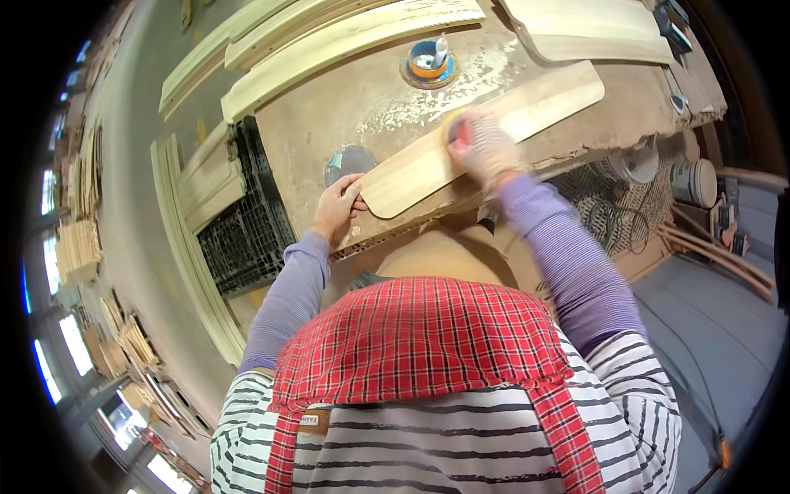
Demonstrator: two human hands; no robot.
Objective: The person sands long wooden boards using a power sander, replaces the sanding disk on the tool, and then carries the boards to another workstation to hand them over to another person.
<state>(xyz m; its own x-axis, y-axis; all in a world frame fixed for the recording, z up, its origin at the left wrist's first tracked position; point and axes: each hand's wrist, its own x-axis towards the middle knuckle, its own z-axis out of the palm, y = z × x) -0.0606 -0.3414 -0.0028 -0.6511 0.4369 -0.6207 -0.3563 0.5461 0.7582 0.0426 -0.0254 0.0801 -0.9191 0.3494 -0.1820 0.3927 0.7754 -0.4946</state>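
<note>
The board [420, 174], long, pale and round-cornered, lies flat on the surface [317, 119], along its front edge. The left hand [337, 206] is at the board's left end; its grip pinches that end, with the thumb toward the upper face. The right hand [489, 151], blurred and apparently in a pale glove, is over the middle of the board. Its grip is curled around a yellow round piece [452, 126] at the board's upper face; the piece's exact kind cannot be told.

Just beside the left hand, beyond the board, lies a grey disc [350, 163]. Farther back stands an orange and blue bowl [427, 62] with a white object in it, amid whitish patches on the surface. A wide panel [588, 31] lies at the right rear, with a spoon [677, 102] near the right end. More pale planks [346, 58] lie at the left rear. A black crate [243, 222] is left of the surface. Below its right side are a white bucket [694, 183] and a dark cable [607, 221].
</note>
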